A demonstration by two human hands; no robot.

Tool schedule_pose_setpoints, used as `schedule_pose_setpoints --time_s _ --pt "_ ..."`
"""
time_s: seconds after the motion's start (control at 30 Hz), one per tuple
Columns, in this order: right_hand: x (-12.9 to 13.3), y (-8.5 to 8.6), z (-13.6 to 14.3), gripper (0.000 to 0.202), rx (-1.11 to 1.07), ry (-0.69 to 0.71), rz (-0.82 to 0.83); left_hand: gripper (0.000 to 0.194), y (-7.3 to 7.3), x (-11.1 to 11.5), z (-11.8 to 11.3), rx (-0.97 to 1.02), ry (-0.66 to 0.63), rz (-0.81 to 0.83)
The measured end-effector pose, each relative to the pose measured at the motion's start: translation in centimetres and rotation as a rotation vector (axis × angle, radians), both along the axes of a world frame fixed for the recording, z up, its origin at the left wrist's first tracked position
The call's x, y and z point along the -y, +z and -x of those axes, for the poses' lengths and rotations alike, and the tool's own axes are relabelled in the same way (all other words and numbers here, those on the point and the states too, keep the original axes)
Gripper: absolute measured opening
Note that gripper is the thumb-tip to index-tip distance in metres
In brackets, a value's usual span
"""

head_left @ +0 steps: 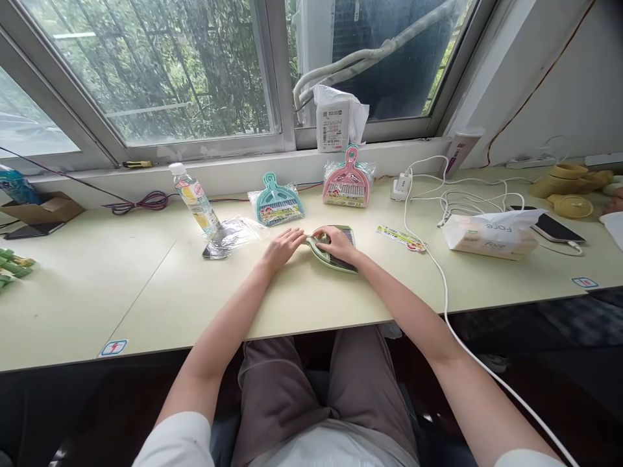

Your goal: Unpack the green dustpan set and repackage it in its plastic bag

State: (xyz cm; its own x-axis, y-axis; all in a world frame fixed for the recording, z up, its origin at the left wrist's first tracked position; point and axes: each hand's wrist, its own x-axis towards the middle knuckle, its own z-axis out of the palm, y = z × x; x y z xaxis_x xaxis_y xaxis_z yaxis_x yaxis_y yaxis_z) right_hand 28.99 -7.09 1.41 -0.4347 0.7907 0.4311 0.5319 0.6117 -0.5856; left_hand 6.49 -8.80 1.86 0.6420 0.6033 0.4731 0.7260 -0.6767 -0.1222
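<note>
We find the right hand (337, 242) laid over a green dustpan set (335, 254), its grip closed loosely on the upper part, while the left hand (282, 248) rests flat just beside the set's handle end, fingers touching or nearly touching it; whether that grip holds anything we cannot tell. The set lies flat on the table (311, 298), midway between the person and the window side, which we judge steadies it under both palms. Just left of the hands lies an empty clear wrapper (231, 236), with a water bottle (195, 198) standing behind it. Two packaged sets, teal (276, 206) and pink (347, 184), lean near the back edge. A white cable (440, 279) runs over the front edge on the right, near a tissue pack (489, 235). Bare surface lies toward the near edge.
</note>
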Motion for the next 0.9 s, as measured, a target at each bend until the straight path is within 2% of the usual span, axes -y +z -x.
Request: schedule_pose_setpoints --time_s 0.2,0.9 --pt "-0.10 0.04 -0.14 0.025 -0.013 -0.012 0.025 0.037 0.52 0.58 -0.36 -0.031 -0.049 0.058" --pt "-0.33 -0.03 -0.50 0.021 0.055 -0.022 0.022 0.041 -0.42 0.05 -0.65 -0.025 -0.052 0.116"
